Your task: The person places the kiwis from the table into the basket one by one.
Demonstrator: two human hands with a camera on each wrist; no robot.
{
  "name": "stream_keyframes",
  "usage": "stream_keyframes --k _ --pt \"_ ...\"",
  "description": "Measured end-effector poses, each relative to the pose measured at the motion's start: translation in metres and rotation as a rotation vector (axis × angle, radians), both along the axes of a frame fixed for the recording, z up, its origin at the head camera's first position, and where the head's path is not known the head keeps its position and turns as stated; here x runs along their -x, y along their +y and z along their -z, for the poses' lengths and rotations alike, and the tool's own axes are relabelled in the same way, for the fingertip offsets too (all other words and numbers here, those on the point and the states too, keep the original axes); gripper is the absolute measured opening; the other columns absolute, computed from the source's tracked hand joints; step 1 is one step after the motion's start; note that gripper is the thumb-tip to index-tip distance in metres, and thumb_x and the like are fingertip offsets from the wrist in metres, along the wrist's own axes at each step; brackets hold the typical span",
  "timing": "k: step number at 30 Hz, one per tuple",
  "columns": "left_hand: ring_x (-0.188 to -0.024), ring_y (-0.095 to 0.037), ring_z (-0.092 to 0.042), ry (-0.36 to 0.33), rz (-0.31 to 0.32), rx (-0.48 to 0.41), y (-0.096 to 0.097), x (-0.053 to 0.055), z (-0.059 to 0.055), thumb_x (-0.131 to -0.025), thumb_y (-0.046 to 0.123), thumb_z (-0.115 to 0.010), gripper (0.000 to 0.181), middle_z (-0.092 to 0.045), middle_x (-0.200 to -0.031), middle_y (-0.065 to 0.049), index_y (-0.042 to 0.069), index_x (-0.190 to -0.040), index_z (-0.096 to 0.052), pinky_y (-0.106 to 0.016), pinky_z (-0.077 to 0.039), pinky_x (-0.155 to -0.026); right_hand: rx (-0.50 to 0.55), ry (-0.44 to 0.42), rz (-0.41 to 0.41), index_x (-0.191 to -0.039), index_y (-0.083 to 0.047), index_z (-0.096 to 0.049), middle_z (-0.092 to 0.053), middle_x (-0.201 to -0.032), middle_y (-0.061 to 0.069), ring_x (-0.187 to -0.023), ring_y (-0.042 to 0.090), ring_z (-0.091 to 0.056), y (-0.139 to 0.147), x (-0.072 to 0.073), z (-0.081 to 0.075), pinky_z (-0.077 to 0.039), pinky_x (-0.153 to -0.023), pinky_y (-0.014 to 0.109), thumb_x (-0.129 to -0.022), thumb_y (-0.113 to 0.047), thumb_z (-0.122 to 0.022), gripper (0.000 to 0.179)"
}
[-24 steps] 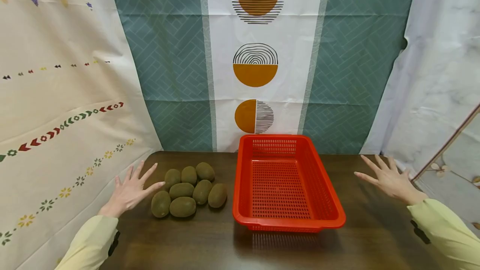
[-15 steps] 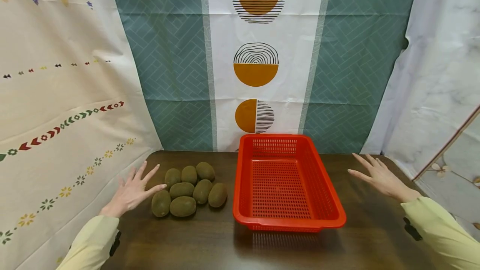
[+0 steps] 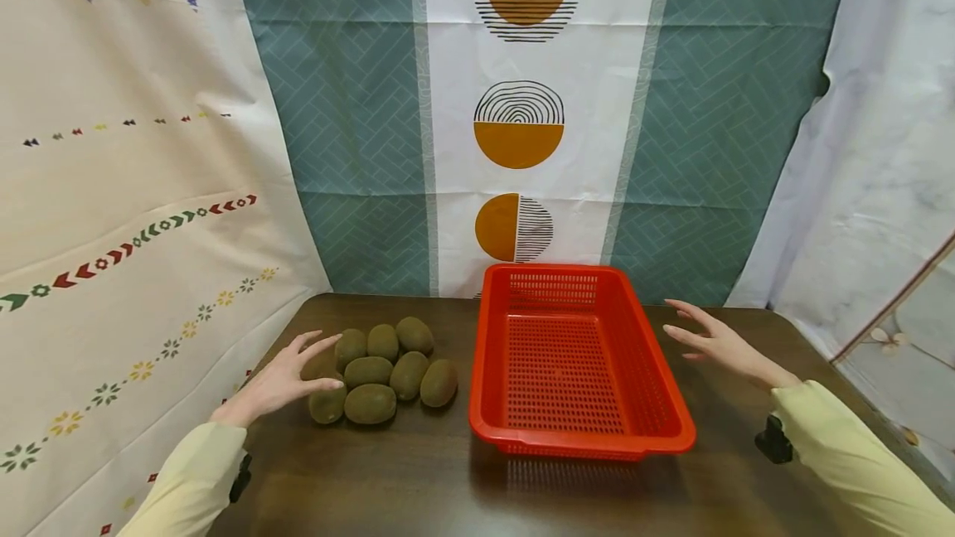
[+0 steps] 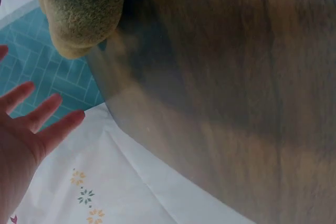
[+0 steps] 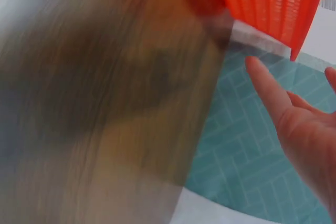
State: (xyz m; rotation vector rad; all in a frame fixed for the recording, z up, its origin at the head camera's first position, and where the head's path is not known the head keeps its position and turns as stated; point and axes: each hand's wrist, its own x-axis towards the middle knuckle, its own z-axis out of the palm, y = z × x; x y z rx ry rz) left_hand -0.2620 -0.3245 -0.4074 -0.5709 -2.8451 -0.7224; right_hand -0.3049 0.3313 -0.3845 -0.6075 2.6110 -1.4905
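Note:
Several brown kiwis lie grouped at the left of the table, among them a front kiwi [image 3: 370, 404] and a right-hand kiwi [image 3: 438, 383]. My left hand [image 3: 278, 379] hovers at the group's left side, thumb and fingers apart, partly covering the leftmost kiwi [image 3: 328, 406]; contact cannot be told from the head view. In the left wrist view a gap shows between the fingers and a kiwi [image 4: 86, 9]. A red plastic basket [image 3: 582, 442] with slotted walls stands right of the kiwis. Beyond its right side my right hand [image 3: 719, 346] floats with loosely bent fingers, holding nothing.
The dark wooden table [image 3: 358, 479] reaches back to a teal and white patterned cloth [image 3: 358, 147]. A cream cloth [image 3: 134, 272] hangs along the left, and a marbled white cloth [image 3: 888, 189] along the right.
The right hand has moved left toward the basket, its fingers bending a little. My left hand has shifted slightly right, closer over the leftmost kiwi. The head view has turned slightly left.

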Motion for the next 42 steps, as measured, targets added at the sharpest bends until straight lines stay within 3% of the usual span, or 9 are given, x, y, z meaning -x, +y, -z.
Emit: stream_keyframes --k 6,11,19,30,37,42 --pt "-0.112 -0.044 -0.037 0.006 0.07 -0.012 -0.001 -0.001 0.008 -0.073 0.046 -0.071 0.078 -0.03 -0.132 -0.021 0.01 -0.136 -0.04 -0.057 -0.037 -0.078 0.157 -0.111 -0.072 -0.143 -0.006 -0.019 -0.023 -0.136 0.03 -0.111 0.042 -0.043 -0.01 0.005 0.002 -0.046 -0.077 0.047 -0.097 -0.017 -0.044 0.054" --pt "-0.11 -0.043 -0.041 0.001 0.086 -0.024 -0.003 -0.001 0.013 -0.07 0.046 -0.073 0.083 -0.036 -0.127 -0.019 0.008 -0.136 -0.039 -0.056 -0.038 -0.078 0.19 -0.135 -0.074 -0.142 -0.005 -0.021 -0.03 -0.135 0.028 -0.108 0.031 -0.05 -0.016 0.009 0.006 -0.046 -0.078 0.046 -0.098 -0.017 -0.042 0.051" --pt "-0.109 -0.037 -0.044 -0.034 0.108 -0.042 -0.007 -0.003 0.021 -0.067 0.044 -0.076 0.082 -0.043 -0.121 -0.012 0.008 -0.133 -0.044 -0.054 -0.038 -0.08 0.253 -0.169 -0.082 -0.14 -0.003 -0.027 -0.034 -0.134 0.026 -0.104 0.03 -0.053 -0.022 0.01 0.015 -0.047 -0.075 0.048 -0.097 -0.015 -0.043 0.047" --pt "-0.104 -0.034 -0.047 -0.032 0.127 -0.04 -0.009 -0.004 0.026 -0.069 0.041 -0.077 0.067 -0.05 -0.113 -0.009 0.006 -0.122 -0.055 -0.051 -0.038 -0.081 0.296 -0.193 -0.066 -0.139 0.001 -0.031 -0.032 -0.135 0.026 -0.105 0.023 -0.053 -0.026 0.013 0.02 -0.046 -0.076 0.048 -0.096 -0.013 -0.046 0.047" --pt "-0.1 -0.031 -0.049 -0.061 0.142 -0.066 -0.008 -0.003 0.026 -0.07 0.036 -0.077 0.063 -0.05 -0.111 -0.009 0.005 -0.12 -0.055 -0.04 -0.046 -0.074 0.315 -0.202 -0.063 -0.138 0.004 -0.029 -0.031 -0.135 0.028 -0.105 0.025 -0.054 -0.027 0.013 0.018 -0.046 -0.076 0.047 -0.095 -0.011 -0.048 0.05" --pt "-0.097 -0.03 -0.05 -0.044 0.164 -0.081 -0.007 -0.004 0.024 -0.071 0.032 -0.077 0.06 -0.051 -0.109 -0.01 0.002 -0.119 -0.055 -0.036 -0.048 -0.071 0.3 -0.211 -0.055 -0.138 0.004 -0.029 -0.03 -0.136 0.029 -0.107 0.026 -0.052 -0.028 0.013 0.015 -0.046 -0.076 0.047 -0.094 -0.013 -0.05 0.052"
